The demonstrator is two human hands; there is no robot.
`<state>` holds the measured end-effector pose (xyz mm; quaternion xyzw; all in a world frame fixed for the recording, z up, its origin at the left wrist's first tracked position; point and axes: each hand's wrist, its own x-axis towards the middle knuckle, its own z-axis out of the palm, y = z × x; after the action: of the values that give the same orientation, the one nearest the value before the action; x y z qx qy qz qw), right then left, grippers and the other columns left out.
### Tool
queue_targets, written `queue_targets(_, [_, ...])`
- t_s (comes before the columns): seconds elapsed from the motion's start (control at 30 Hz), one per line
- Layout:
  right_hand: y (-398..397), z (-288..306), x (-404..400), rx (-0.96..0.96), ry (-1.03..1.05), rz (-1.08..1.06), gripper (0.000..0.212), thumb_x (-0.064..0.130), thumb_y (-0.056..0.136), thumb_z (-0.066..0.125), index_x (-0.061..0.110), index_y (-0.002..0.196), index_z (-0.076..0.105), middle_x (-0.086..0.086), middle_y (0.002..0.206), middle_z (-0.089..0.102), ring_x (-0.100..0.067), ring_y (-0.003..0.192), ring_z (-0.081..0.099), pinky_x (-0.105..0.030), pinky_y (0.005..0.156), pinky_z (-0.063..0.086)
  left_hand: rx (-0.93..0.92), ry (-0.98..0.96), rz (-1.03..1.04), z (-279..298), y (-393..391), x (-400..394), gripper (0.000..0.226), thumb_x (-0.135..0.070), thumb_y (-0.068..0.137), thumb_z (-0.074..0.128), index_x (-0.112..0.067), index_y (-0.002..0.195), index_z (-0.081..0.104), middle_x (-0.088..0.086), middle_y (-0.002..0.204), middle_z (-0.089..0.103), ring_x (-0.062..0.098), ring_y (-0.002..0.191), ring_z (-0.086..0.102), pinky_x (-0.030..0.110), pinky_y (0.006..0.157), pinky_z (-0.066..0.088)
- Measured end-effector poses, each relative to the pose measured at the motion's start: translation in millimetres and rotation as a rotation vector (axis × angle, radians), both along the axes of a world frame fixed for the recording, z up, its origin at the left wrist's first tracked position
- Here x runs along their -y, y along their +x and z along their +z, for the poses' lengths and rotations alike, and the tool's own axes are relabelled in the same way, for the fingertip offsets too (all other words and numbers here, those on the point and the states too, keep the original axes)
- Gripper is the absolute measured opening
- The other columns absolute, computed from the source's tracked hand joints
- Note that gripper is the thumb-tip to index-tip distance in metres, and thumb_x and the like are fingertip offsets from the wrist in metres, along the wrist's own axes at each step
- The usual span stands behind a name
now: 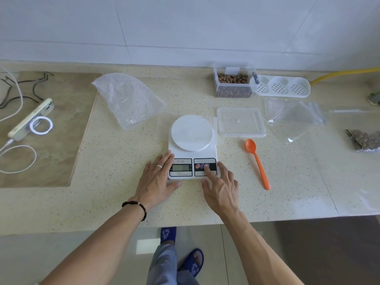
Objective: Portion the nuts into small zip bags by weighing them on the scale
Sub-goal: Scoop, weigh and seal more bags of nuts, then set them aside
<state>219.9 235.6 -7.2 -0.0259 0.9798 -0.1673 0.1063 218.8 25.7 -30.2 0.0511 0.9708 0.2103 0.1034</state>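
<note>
We have no true grip on anything yet: our left hand (157, 177) lies flat with straight fingers against the left side of the white digital kitchen scale (192, 147), steadying it, while our right hand (221, 189) holds nothing and presses one extended fingertip on the button panel beside the lit display.

The scale sits near the middle of the speckled cream tabletop (107, 194), towards its front edge, its round platform bare. We judge it light and hard-shelled, so it would slide under a push; the flat left hand is the right brace.

The brown nuts (233, 78) are in a clear plastic box (234, 83) at the back edge, right of centre. They should be small, hard and free-rolling, better scooped than pinched; the orange plastic spoon (258, 163) lies just right of the scale for that. The clear small zip bags (296, 118) lie in a loose pile further right: thin, slippery and limp, so best pinched at the mouth. One filled bag of nuts (365, 140) rests at the right edge.

Between the scale and the box lies a clear square lid (241, 122), which our reach must pass over. Bubble wrap (128, 99), a white perforated tray (281, 86) and a phone on its cable (30, 118) stay out of the way.
</note>
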Motion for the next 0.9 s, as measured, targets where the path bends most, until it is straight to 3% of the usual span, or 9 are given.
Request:
queue_targets(0.17, [0,6,-6,0.053,-0.006,0.037,0.055,0.04,0.1,0.044,0.036,0.152,0.026,-0.006,0.161,0.015,-0.028,0.143,0.023,-0.045,0.11,0.029,-0.021,-0.029,-0.025,5,3,-6,0.094,-0.053,0.092,0.052,-0.019,0.152,-0.011,-0.008,0.157,-0.022,0.02,0.149,-0.011,0.045,0.122,0.003])
queue_targets(0.3, [-6,12,-19,-0.003,-0.082,-0.035,0.056,0.04,0.1,0.046,0.027,0.151,0.029,-0.006,0.154,0.032,-0.027,0.135,0.036,-0.043,0.104,0.036,-0.137,-0.089,-0.146,12,-1,-17,0.096,-0.063,0.087,0.049,-0.018,0.152,-0.007,-0.003,0.16,-0.016,0.021,0.148,-0.011,0.044,0.121,0.003])
queue_targets(0.47, [-20,17,-64,-0.109,-0.136,-0.336,0.053,0.035,0.091,0.065,0.014,0.138,0.05,-0.009,0.131,0.055,-0.028,0.118,0.049,-0.042,0.094,0.043,-0.215,-0.071,-0.211,33,-36,-43,0.092,-0.07,0.086,0.035,-0.014,0.155,0.009,0.0,0.161,-0.01,0.021,0.149,-0.007,0.046,0.118,0.006])
queue_targets(0.57, [-28,21,-97,-0.095,-0.178,-0.566,0.048,0.03,0.089,0.068,0.013,0.133,0.057,-0.01,0.117,0.06,-0.027,0.109,0.05,-0.042,0.09,0.044,-0.223,-0.039,-0.252,36,-58,-56,0.089,-0.07,0.086,0.027,-0.014,0.154,0.012,0.0,0.162,-0.006,0.021,0.15,-0.005,0.047,0.119,0.006])
queue_targets(0.67, [-37,18,-118,-0.019,-0.218,-0.696,0.041,0.031,0.09,0.066,0.017,0.129,0.063,-0.009,0.117,0.06,-0.025,0.111,0.051,-0.043,0.092,0.048,-0.21,-0.047,-0.308,33,-78,-67,0.089,-0.07,0.086,0.026,-0.012,0.153,0.02,0.006,0.162,0.005,0.026,0.149,0.004,0.051,0.118,0.013])
queue_targets(0.77, [-42,14,-119,0.035,-0.291,-0.751,0.026,0.027,0.089,0.064,0.019,0.111,0.073,-0.005,0.106,0.06,-0.022,0.093,0.057,-0.041,0.079,0.055,-0.194,-0.059,-0.348,31,-96,-76,0.088,-0.07,0.089,0.027,-0.01,0.153,0.02,0.006,0.163,0.006,0.026,0.15,0.003,0.052,0.118,0.014])
queue_targets(0.9, [-48,15,-114,0.108,-0.414,-0.825,0.011,0.017,0.088,0.063,0.016,0.094,0.073,-0.001,0.086,0.065,-0.016,0.073,0.058,-0.029,0.062,0.051,-0.206,-0.044,-0.409,34,-123,-83,0.088,-0.069,0.088,0.026,-0.009,0.152,0.021,0.008,0.162,0.009,0.027,0.149,0.005,0.052,0.118,0.013])
